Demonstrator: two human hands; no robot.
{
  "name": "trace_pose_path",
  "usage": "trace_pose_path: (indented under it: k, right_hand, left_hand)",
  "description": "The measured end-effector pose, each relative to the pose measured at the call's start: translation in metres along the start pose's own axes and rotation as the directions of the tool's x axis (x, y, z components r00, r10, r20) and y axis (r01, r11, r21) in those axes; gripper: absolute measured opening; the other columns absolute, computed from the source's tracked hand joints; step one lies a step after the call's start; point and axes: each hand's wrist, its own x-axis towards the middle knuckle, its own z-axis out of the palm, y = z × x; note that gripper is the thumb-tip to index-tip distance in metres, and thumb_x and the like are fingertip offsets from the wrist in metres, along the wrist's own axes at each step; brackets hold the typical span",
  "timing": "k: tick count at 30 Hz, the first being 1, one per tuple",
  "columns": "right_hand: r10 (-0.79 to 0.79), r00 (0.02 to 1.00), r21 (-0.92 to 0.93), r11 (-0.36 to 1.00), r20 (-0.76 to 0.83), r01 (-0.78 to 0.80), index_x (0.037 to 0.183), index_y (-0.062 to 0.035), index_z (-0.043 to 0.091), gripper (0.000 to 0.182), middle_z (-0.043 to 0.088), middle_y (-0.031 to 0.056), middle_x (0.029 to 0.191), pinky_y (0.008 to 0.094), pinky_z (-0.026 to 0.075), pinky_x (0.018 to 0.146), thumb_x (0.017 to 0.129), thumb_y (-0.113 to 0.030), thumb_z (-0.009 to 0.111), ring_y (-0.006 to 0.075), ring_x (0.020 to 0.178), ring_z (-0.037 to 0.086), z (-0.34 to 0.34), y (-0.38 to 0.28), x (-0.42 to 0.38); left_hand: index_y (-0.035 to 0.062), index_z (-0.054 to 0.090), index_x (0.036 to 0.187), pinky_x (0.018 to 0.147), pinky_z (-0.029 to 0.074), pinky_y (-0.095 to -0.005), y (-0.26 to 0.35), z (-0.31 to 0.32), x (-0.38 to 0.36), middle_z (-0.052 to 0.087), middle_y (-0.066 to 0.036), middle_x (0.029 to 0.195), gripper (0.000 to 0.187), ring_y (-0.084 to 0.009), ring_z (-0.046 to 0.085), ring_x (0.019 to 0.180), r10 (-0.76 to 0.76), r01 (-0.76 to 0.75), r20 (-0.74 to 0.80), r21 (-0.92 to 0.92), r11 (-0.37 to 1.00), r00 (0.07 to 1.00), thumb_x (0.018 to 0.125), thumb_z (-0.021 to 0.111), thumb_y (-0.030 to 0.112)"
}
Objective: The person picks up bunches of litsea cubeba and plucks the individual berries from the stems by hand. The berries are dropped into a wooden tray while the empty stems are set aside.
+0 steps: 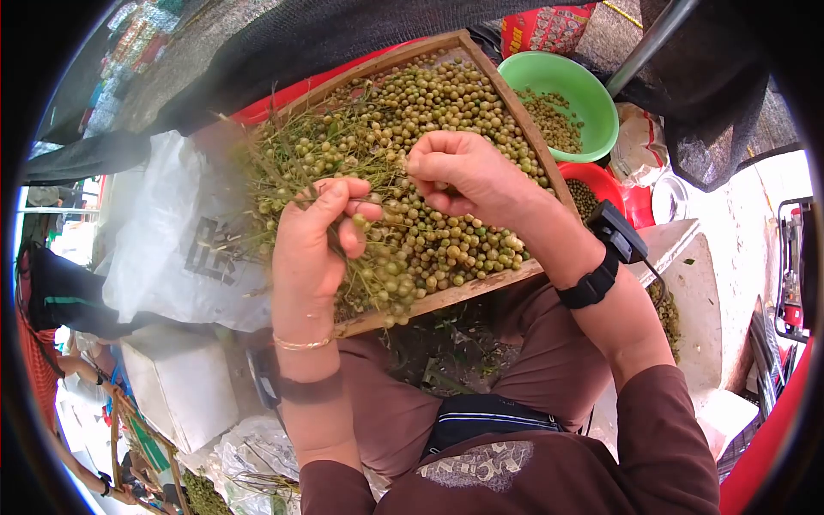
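Note:
My left hand [322,225] is closed around a bunch of thin green stems [296,176]. Small round green fruits [390,283] hang from this bunch below the fingers. Just to the right, my right hand [468,176] is pinched, thumb against fingertips; whatever is between them is too small or hidden to make out. Both hands are over a wooden-framed tray [524,116] resting at my lap. Loose yellow-green round fruits [455,94] cover its right side, while fruits still on stems [322,142] are heaped on its left.
A green basin [601,112] holding similar fruits stands beyond the tray's right corner, above a red basin [596,176] with more. A white plastic bag [163,249] lies at left, near a white foam box [180,382]. A metal pole [652,47] slants at upper right.

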Motion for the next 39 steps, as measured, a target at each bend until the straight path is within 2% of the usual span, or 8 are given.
trace_pose_path:
  k: [6, 12, 19, 25, 30, 32, 34, 39]
  right_hand:
    - [0.091, 0.986, -0.056, 0.995, 0.142, -0.083, 0.088, -0.0024, 0.057, 0.014, 0.057, 0.0033, 0.069, 0.0163, 0.033, 0.038, 0.078, -0.012, 0.061, 0.0056, 0.051, 0.051, 0.015, 0.0, -0.006]
    - [0.13, 0.981, -0.119, 0.986, 0.145, -0.113, 0.079, -0.0027, 0.057, 0.014, 0.058, 0.0034, 0.068, 0.0175, 0.034, 0.039, 0.075, -0.015, 0.06, 0.0056, 0.053, 0.052, 0.012, 0.0, -0.008]
    - [0.082, 0.99, -0.064, 0.995, 0.114, -0.075, 0.075, -0.0034, 0.055, 0.012, 0.056, 0.0025, 0.063, 0.0185, 0.033, 0.039, 0.075, -0.015, 0.057, 0.006, 0.048, 0.048, 0.016, 0.004, -0.006]
    - [0.045, 0.997, -0.036, 0.998, 0.058, -0.043, 0.073, -0.0044, 0.054, 0.015, 0.052, 0.0013, 0.058, 0.0179, 0.029, 0.036, 0.081, -0.016, 0.058, 0.0052, 0.043, 0.043, 0.011, 0.006, -0.003]
    - [0.036, 0.999, 0.131, 0.991, -0.004, -0.036, 0.083, -0.0017, 0.058, 0.014, 0.055, 0.003, 0.066, 0.0165, 0.031, 0.036, 0.084, -0.016, 0.057, 0.0048, 0.048, 0.048, 0.015, 0.008, 0.0]
    - [0.016, 1.0, 0.124, 0.992, -0.006, -0.015, 0.09, -0.0022, 0.058, 0.013, 0.057, 0.0036, 0.071, 0.0151, 0.032, 0.037, 0.085, -0.015, 0.056, 0.0042, 0.051, 0.049, 0.011, 0.005, -0.002]
    - [-0.004, 1.0, 0.113, 0.994, -0.008, 0.004, 0.097, -0.0026, 0.058, 0.016, 0.06, 0.0042, 0.075, 0.0138, 0.033, 0.039, 0.086, -0.013, 0.056, 0.0036, 0.053, 0.05, 0.009, 0.002, -0.004]
    - [-0.08, 0.994, 0.069, 0.995, 0.07, 0.075, 0.104, 0.0009, 0.05, 0.024, 0.06, 0.0055, 0.075, 0.0162, 0.034, 0.04, 0.083, -0.008, 0.056, 0.0042, 0.054, 0.05, 0.015, 0.0, -0.006]
  left_hand:
    - [-0.0013, 0.059, 0.092, 0.04, 0.037, -0.0192, -0.003, 0.0, 0.002, 0.063, -0.013, 0.072, 0.019, -0.0079, 0.05, 0.046, 0.018, -0.018, -0.008, -0.043, 0.999, 1.0, 0.087, 0.054, 0.016]
    - [-0.0007, 0.059, 0.092, 0.04, 0.037, -0.0194, -0.003, 0.004, 0.002, 0.063, -0.013, 0.072, 0.019, -0.0079, 0.05, 0.047, 0.008, -0.008, -0.016, -0.027, 1.0, 1.0, 0.086, 0.055, 0.017]
    - [-0.0003, 0.059, 0.092, 0.041, 0.037, -0.0199, -0.006, 0.006, 0.002, 0.063, -0.012, 0.071, 0.02, -0.0084, 0.05, 0.047, 0.008, -0.008, 0.015, -0.035, 0.999, 1.0, 0.087, 0.055, 0.018]
    - [-0.0004, 0.059, 0.093, 0.042, 0.038, -0.019, -0.003, 0.0, 0.002, 0.062, -0.011, 0.07, 0.019, -0.0084, 0.05, 0.048, 0.047, -0.046, 0.012, -0.091, 0.995, 0.999, 0.087, 0.054, 0.017]
    - [-0.0005, 0.06, 0.094, 0.042, 0.038, -0.018, -0.005, 0.002, 0.003, 0.062, -0.01, 0.071, 0.019, -0.0074, 0.05, 0.048, 0.038, -0.041, -0.043, -0.063, 0.997, 0.998, 0.086, 0.055, 0.016]
    - [-0.0005, 0.06, 0.094, 0.042, 0.039, -0.0182, -0.004, 0.002, 0.003, 0.062, -0.009, 0.071, 0.018, -0.0071, 0.05, 0.048, 0.043, -0.046, -0.068, -0.035, 0.998, 0.997, 0.086, 0.055, 0.015]
    - [-0.001, 0.06, 0.095, 0.042, 0.04, -0.0181, -0.003, 0.009, 0.001, 0.062, -0.009, 0.072, 0.018, -0.0067, 0.05, 0.048, 0.083, -0.064, -0.12, 0.156, 0.986, 0.989, 0.086, 0.055, 0.014]
    - [-0.0028, 0.06, 0.096, 0.043, 0.041, -0.0167, -0.009, 0.017, 0.001, 0.063, -0.008, 0.075, 0.019, -0.0068, 0.053, 0.05, 0.077, -0.065, -0.05, 0.203, 0.977, 0.996, 0.083, 0.058, 0.01]
